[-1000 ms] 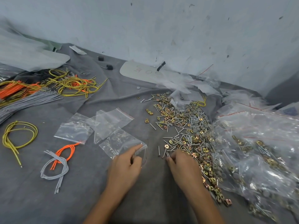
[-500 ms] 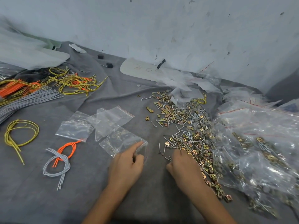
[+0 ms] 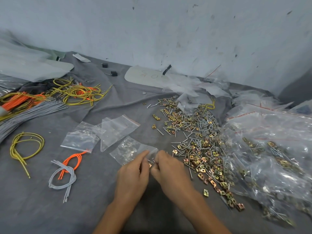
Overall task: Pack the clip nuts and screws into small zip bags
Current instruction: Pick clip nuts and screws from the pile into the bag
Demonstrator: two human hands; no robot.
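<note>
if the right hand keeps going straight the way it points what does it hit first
The mouth of the small zip bag the left hand pinches, just ahead of the right hand; depth is unclear, so maybe that hand first.

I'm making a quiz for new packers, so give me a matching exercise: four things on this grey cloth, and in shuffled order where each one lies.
1 yellow wire loop
2 loose screws and clip nuts
3 black blocks
4 orange wire loop

A at the back, near the wall
B crossed with the grey wire loop
C far left, lying alone
D right of the right hand

Pairs: 1-C, 2-D, 3-A, 4-B
</note>
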